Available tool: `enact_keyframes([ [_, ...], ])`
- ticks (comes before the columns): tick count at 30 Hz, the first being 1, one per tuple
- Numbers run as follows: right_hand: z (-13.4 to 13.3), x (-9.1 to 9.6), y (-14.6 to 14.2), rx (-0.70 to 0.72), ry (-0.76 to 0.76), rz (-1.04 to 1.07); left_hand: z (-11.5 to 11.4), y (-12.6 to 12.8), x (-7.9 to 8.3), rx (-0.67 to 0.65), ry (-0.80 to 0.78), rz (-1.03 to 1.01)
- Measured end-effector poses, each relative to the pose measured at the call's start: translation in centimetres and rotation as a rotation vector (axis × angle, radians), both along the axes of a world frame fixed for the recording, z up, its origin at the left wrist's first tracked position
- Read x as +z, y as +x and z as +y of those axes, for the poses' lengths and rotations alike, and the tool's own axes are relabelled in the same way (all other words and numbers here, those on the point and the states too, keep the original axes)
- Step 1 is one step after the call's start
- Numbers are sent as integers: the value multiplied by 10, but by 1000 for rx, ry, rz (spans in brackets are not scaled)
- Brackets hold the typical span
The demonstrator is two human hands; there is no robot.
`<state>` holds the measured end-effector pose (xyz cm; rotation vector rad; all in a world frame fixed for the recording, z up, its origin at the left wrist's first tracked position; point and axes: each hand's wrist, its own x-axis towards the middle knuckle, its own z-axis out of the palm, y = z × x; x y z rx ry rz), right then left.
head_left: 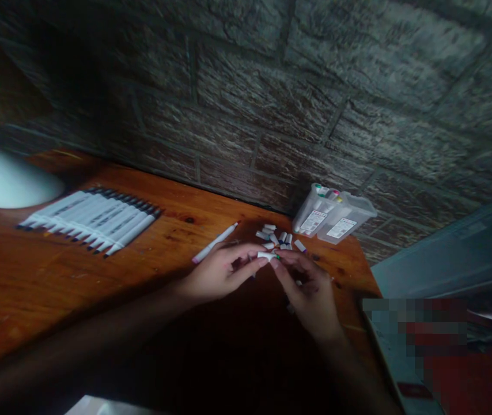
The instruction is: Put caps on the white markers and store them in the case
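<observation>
I watch the left hand (211, 275) and right hand (311, 295) both pinch the cap (265, 256), its long axis crosswise between them, green end rightward

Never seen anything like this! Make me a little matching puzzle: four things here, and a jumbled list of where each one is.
1. Row of markers
2. Lone marker
3. Plastic boxes
4. Small white piece with a green end

A. By the brick wall, at right
B. At the picture's left
C. Between the fingers of the left hand and right hand
D. Just beyond the left hand

Pairs: 1-B, 2-D, 3-A, 4-C
</observation>
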<state>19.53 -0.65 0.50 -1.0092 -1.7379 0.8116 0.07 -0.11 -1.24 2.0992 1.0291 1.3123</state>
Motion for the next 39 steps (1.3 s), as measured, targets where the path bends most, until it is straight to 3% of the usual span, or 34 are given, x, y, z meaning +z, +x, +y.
enact_keyframes([
  [11, -6, 11, -3, -65, -157, 115, 1, -9, 12, 12, -122, -135],
  [18, -2, 10, -2, -23, -146, 119, 3, -3, 8, -46, -184, -147],
  [24, -2, 7, -2, -16, -167, 135, 4, -3, 9, -65, -146, -140],
  [32, -2, 14, 4, -53, -123, 71, 0, 0, 6, -64, -198, -95],
  [39, -3, 7, 3, -54, -14, -32, -1, -1, 6, -64, -195, -103],
])
